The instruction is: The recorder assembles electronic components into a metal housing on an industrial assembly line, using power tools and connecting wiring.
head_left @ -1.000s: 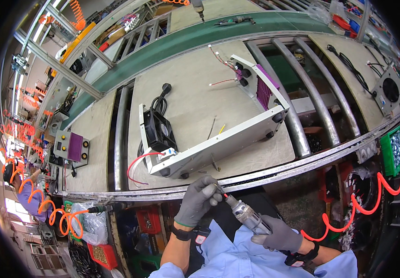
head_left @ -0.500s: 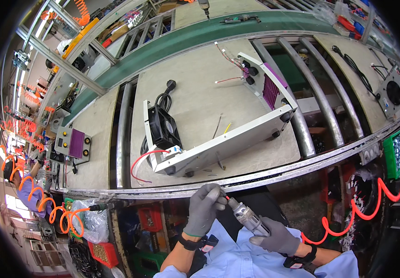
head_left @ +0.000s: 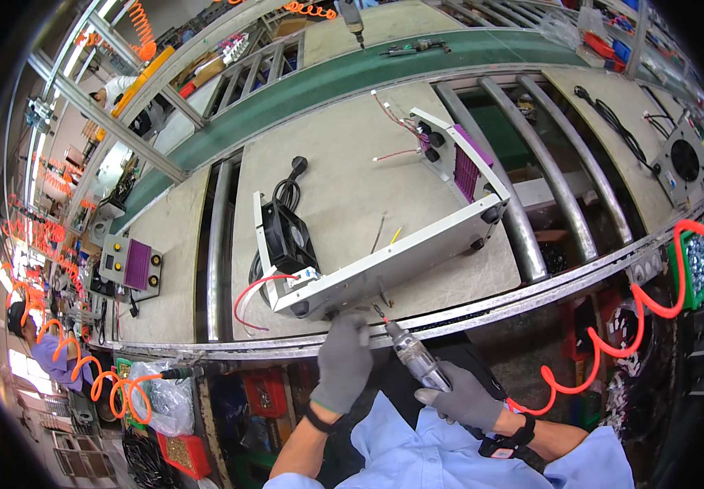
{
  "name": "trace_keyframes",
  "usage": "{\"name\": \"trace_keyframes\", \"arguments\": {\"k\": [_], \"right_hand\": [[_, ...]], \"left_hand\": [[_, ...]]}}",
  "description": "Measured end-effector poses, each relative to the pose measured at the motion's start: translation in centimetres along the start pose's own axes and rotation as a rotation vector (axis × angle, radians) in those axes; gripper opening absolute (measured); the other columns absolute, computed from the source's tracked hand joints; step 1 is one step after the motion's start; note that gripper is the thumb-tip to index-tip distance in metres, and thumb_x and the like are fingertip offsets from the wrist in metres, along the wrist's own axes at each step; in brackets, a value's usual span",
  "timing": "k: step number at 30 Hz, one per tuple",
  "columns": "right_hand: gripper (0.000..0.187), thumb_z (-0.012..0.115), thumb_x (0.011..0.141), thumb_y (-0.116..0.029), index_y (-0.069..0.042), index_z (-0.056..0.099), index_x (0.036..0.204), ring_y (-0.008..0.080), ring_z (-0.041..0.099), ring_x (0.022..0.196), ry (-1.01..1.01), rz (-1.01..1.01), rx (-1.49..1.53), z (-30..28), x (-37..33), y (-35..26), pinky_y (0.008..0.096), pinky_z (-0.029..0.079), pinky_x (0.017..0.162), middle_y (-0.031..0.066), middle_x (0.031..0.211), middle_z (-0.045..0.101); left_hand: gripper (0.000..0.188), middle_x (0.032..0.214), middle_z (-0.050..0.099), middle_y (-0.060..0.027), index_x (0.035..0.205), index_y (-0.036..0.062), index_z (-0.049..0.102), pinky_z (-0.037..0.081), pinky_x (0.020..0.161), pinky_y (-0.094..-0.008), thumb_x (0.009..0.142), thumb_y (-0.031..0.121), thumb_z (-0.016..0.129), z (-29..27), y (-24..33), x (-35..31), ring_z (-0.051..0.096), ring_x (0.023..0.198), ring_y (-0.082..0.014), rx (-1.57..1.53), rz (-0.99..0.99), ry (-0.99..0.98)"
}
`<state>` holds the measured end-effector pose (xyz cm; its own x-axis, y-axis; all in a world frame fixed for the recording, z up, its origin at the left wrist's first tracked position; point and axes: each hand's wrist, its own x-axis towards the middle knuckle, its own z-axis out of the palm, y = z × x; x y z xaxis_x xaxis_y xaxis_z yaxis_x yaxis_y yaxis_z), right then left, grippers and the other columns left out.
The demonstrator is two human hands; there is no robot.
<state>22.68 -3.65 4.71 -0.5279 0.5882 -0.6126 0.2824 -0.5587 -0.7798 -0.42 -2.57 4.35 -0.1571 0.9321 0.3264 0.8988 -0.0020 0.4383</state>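
A white metal chassis (head_left: 392, 266) lies open on the board, with a black fan (head_left: 287, 236) at its left end and a purple vented panel (head_left: 467, 175) at its right. My left hand (head_left: 344, 367), in a grey glove, reaches to the chassis' near lower side, beside a dark rubber foot. Its fingers are curled together; what they pinch, if anything, is hidden. Gripped in my gloved right hand (head_left: 464, 398) is a silver air screwdriver (head_left: 419, 359). The bit points up and left toward the chassis' near side, apart from it.
Metal rollers (head_left: 543, 179) run right of the board. An orange coiled air hose (head_left: 604, 346) hangs at the right. Another purple-panelled unit (head_left: 136, 265) stands left. Below the rail are a red parts bin (head_left: 185, 455) and a green bin (head_left: 697, 269). A person works at far left.
My left hand has left the screwdriver's tip and moved forward to the chassis' near side. The screwdriver has shifted forward and slightly left in my right hand.
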Motion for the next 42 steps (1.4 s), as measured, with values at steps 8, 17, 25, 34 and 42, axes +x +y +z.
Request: {"name": "trace_keyframes", "arguments": {"k": [8, 17, 25, 34, 42], "right_hand": [[0.045, 0.075, 0.085, -0.034, -0.004, 0.058, 0.114, 0.0114, 0.057, 0.054, 0.025, 0.004, -0.004, 1.3, 0.9, -0.3, 0.0284, 0.048, 0.048, 0.0052, 0.076, 0.058], [0.045, 0.075, 0.084, -0.035, -0.004, 0.058, 0.113, 0.0123, 0.058, 0.054, 0.070, -0.013, -0.022, 2.5, 1.0, 0.1, 0.0292, 0.049, 0.049, 0.0061, 0.076, 0.060], [0.040, 0.073, 0.086, -0.028, -0.003, 0.055, 0.112, 0.0108, 0.057, 0.054, 0.049, -0.002, 0.096, 3.3, 0.9, -0.3, 0.0281, 0.048, 0.047, 0.0046, 0.073, 0.058], [0.041, 0.072, 0.088, -0.025, -0.003, 0.053, 0.118, 0.0096, 0.055, 0.052, 0.024, 0.029, 0.181, 3.7, 1.4, -0.6, 0.0274, 0.047, 0.044, 0.0037, 0.072, 0.056], [0.037, 0.071, 0.089, -0.021, -0.006, 0.054, 0.118, 0.0101, 0.055, 0.051, -0.008, 0.043, 0.233, 3.5, 1.5, -0.5, 0.0267, 0.046, 0.044, 0.0036, 0.068, 0.056]], "left_hand": [[0.027, 0.090, 0.067, -0.0082, 0.118, -0.0049, 0.061, 0.055, 0.062, -0.0244, 0.094, 0.005, 0.060, -11.4, 1.7, 6.8, 0.066, 0.075, -0.0131, -0.778, -0.331, -0.177], [0.021, 0.084, 0.069, -0.0042, 0.107, -0.0019, 0.069, 0.054, 0.062, -0.0219, 0.096, 0.014, 0.061, -11.3, 0.5, 17.8, 0.066, 0.070, -0.0083, -0.591, -0.420, -0.459], [0.019, 0.085, 0.070, -0.0083, 0.097, -0.0043, 0.066, 0.056, 0.053, -0.0216, 0.092, 0.014, 0.065, -7.7, 0.0, 22.0, 0.068, 0.061, -0.0103, -0.406, -0.563, -0.861], [0.021, 0.096, 0.071, -0.0138, 0.098, 0.0009, 0.067, 0.053, 0.070, -0.0389, 0.078, 0.005, 0.068, -1.7, -4.5, 24.0, 0.067, 0.080, -0.0313, 0.159, 1.196, -1.236], [0.034, 0.090, 0.067, -0.0218, 0.092, -0.0031, 0.066, 0.045, 0.071, -0.0478, 0.079, 0.028, 0.062, 2.1, -6.1, 23.4, 0.057, 0.076, -0.0383, -0.030, 0.985, -1.373]]}}
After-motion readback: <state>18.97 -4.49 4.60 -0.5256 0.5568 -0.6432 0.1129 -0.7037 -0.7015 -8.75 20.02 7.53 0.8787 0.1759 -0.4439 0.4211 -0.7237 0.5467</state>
